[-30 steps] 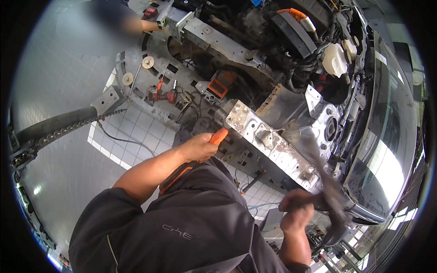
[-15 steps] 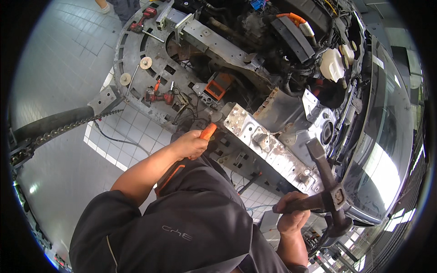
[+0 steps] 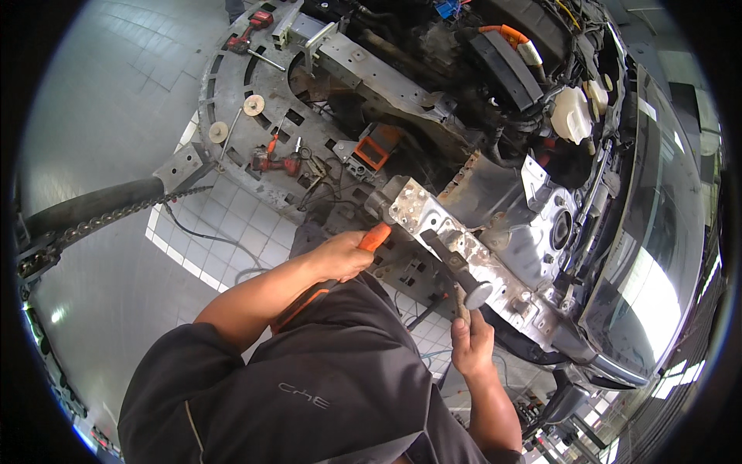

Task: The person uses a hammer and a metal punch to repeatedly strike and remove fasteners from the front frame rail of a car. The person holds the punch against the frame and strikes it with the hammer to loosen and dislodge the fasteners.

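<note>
My left hand [image 3: 344,257] is closed around a tool with an orange grip [image 3: 376,235], beside the near end of a bare, rust-spotted metal rail [image 3: 487,263] on an opened-up car body. The rest of that tool is hidden, so its kind cannot be told. My right hand [image 3: 473,340] grips a hammer [image 3: 462,271] by its handle. The hammer's dark steel head is over the rail's near edge; whether it touches the metal I cannot tell.
On the perforated metal platform [image 3: 224,174] lie a red cordless power tool [image 3: 276,161], another red power tool [image 3: 251,32], round discs [image 3: 253,105] and an orange-framed device [image 3: 375,147]. A chain [image 3: 124,201] stretches at the left. The windshield [image 3: 649,240] is at the right.
My right hand has swung the hammer from the right over to the rail, leftward and upward in the picture. My left hand, with the orange grip, appears slightly farther right and lower.
</note>
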Motion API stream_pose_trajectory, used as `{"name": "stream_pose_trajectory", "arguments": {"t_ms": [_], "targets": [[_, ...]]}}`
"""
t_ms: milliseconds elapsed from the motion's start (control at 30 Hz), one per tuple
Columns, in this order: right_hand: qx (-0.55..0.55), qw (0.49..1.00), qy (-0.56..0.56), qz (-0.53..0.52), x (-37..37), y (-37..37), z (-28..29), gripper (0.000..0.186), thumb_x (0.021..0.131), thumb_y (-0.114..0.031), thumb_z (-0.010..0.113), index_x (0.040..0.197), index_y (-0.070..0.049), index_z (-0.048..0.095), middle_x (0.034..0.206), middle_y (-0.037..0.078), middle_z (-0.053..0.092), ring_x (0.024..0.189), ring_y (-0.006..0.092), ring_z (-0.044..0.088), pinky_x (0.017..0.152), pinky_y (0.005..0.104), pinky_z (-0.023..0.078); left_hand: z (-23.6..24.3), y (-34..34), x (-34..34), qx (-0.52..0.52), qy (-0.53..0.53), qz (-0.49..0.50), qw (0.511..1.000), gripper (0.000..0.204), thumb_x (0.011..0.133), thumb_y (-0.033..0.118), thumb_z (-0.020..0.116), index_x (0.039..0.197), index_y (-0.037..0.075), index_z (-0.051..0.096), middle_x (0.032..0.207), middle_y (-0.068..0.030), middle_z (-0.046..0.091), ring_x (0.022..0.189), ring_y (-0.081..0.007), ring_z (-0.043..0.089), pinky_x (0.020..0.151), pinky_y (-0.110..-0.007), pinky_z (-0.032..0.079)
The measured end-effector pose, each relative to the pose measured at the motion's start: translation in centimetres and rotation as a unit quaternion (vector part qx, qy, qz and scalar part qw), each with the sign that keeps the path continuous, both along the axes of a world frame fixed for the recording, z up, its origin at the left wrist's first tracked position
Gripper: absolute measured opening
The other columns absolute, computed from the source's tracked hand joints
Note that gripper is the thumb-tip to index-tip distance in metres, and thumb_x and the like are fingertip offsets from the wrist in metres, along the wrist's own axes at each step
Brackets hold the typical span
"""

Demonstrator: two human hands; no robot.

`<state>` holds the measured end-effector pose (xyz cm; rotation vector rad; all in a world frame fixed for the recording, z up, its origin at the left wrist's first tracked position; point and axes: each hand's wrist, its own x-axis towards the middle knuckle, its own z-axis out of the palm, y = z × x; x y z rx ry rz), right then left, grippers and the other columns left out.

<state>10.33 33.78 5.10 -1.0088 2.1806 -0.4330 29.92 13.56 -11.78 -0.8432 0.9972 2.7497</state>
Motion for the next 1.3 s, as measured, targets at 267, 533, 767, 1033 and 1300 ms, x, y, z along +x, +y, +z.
{"name": "stream_pose_trajectory", "arguments": {"t_ms": [267,533,767,1033,1300], "targets": [[-0.068,0.995,-0.062,-0.041,-0.7,-1.7,3.5,0.042,0.095,-0.041,0.059,0.083,0.0,0.059,0.061,0.01,0.056,0.053,0.0179,0.053,0.051,0.033,0.042,-0.2,-0.1,0.0,0.013,0.012,-0.006,1.0,0.004,0.081,0.006,0.049,0.083,0.003,0.046,0.054,-0.0002,0.044,0.038,-0.0097,0.043,0.036,-0.028,0.036],[0.036,0.996,0.012,0.08,-1.1,-1.5,-0.5,0.027,0.096,-0.025,0.054,0.094,0.001,0.059,0.064,0.008,0.056,0.057,0.0252,0.056,0.052,0.0291,0.04,-0.2,-0.1,0.1,-0.005,0.0,-0.037,0.999,0.009,0.082,0.007,0.053,0.079,0.004,0.046,0.051,-0.0002,0.043,0.037,-0.0101,0.039,0.036,-0.027,0.032],[-0.256,0.964,-0.061,0.036,-0.6,-1.6,3.2,0.066,0.092,-0.066,0.044,0.09,-0.001,0.053,0.063,0.008,0.054,0.054,0.0166,0.051,0.049,0.0285,0.04,0.5,-0.1,0.0,0.045,-0.017,-0.016,0.999,0.01,0.082,0.009,0.054,0.078,0.006,0.045,0.054,-0.0001,0.043,0.04,-0.01,0.04,0.038,-0.027,0.031],[-0.1,0.992,-0.075,0.001,-0.5,-0.7,0.6,0.03,0.094,-0.027,0.058,0.104,0.001,0.063,0.079,0.02,0.066,0.07,0.0349,0.067,0.068,0.0381,0.052,0.4,0.5,-0.1,-0.092,-0.043,-0.012,0.995,0.01,0.083,0.01,0.054,0.076,0.005,0.048,0.057,-0.0009,0.048,0.04,-0.0106,0.043,0.038,-0.028,0.034],[-0.021,0.994,-0.075,-0.072,-0.1,-2.1,-0.7,0.038,0.098,-0.035,0.055,0.087,0.002,0.056,0.062,0.014,0.057,0.054,0.027,0.056,0.052,0.0377,0.044,1.7,-0.7,-0.2,-0.486,-0.148,-0.042,0.86,0.031,0.08,0.02,0.06,0.097,-0.004,0.049,0.082,-0.0318,0.06,0.086,-0.051,0.058,0.076,-0.054,0.046]]}}
